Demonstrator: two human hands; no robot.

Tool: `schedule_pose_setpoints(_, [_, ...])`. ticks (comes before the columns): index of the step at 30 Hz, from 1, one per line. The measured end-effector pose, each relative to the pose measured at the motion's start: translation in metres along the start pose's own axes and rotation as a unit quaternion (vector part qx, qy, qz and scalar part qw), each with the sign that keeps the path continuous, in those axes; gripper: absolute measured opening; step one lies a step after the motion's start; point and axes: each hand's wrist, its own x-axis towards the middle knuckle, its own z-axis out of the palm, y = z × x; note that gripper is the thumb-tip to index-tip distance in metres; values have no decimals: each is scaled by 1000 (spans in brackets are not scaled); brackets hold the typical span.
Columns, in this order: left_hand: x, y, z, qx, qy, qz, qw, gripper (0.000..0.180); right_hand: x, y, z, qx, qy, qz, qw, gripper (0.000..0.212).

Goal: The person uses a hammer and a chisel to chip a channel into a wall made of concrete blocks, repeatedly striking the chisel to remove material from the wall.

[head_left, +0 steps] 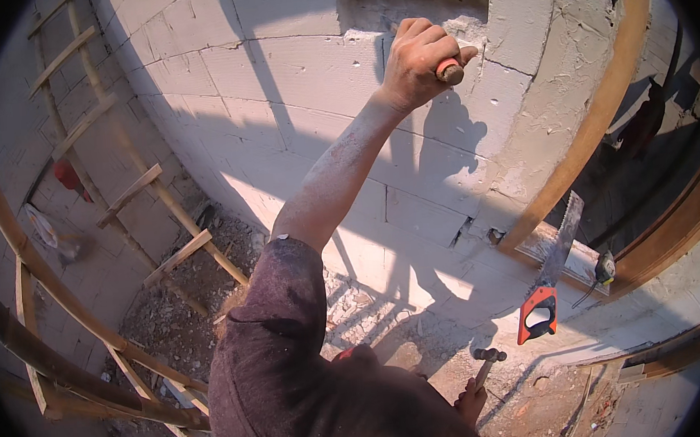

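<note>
My left hand [420, 61], dusted white, is raised against the block wall [305, 66] just below a rectangular recess [424, 6]. It is closed around a chisel with an orange handle [449, 71], its worn butt end facing me. The chisel's blade is hidden behind my fingers. Low down near my body, my right hand [470, 404] grips a hammer [486, 364] by its wooden shaft, the dark metal head pointing up. Crumbled material lies along the recess's lower edge.
On the right, a handsaw [538, 314] with an orange-and-black handle rests against the sill of a wood-framed opening [598, 133], near a tape measure [605, 268]. A wooden ladder [103, 115] leans at the left beside curved-looking poles [121, 343]. Rubble [185, 314] covers the ground.
</note>
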Motion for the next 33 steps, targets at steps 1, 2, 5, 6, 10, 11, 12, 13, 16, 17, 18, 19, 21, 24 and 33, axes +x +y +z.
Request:
schedule_pose_setpoints(1, [2, -7, -5, -3, -33, 10, 999, 36, 14, 3, -1, -13, -13, -13, 1000, 30])
schedule_pose_setpoints(2, [4, -14, -8, -6, -56, 18, 998, 36, 20, -1, 1, -16, -10, -13, 1000, 30])
schedule_pose_setpoints(5, [5, -35, -17, -5, -145, 85, 986, 37, 35, -15, 16, -69, -32, -45, 996, 32])
schedule_pose_setpoints(6, [6, -37, -23, -8, -147, 82, 986, 37, 35, -23, 24, -70, -31, -41, 996, 32])
schedule_pose_setpoints(10, [6, -54, -35, -67, -261, 20, 963, 41, 26, -50, 70, -110, -53, -78, 989, 32])
schedule_pose_setpoints(11, [7, -57, -33, -90, -242, 56, 965, 40, 20, -56, 87, -104, -59, -81, 989, 32])
schedule_pose_setpoints(12, [9, -61, -34, -113, -222, 92, 964, 39, 15, -60, 105, -98, -65, -83, 990, 31])
schedule_pose_setpoints(13, [10, -65, -34, -122, -223, 129, 958, 36, 9, -61, 126, -98, -56, -95, 989, 30])
schedule_pose_setpoints(16, [14, -73, -30, -200, -197, 208, 937, 34, -11, -57, 188, -28, -58, -137, 989, 28])
schedule_pose_setpoints(17, [10, -75, -28, -227, -189, 216, 931, 35, -12, -51, 203, -44, -45, -163, 985, 26])
schedule_pose_setpoints(18, [8, -80, -28, -237, -177, 214, 931, 35, -11, -45, 222, -57, -30, -190, 980, 23])
schedule_pose_setpoints(19, [6, -84, -31, -251, -159, 226, 928, 36, -10, -40, 239, -74, -19, -217, 973, 21])
schedule_pose_setpoints(21, [2, -92, -36, -275, -145, 248, 918, 37, -40, -70, 269, -38, -31, -194, 980, 19])
schedule_pose_setpoints(24, [8, -101, -36, -295, -104, 285, 906, 36, -54, -84, 296, -70, -25, -237, 969, 18])
schedule_pose_setpoints(33, [6, -112, -34, -307, -79, 325, 891, 33, -96, -133, 349, -34, 90, -337, 937, 33])
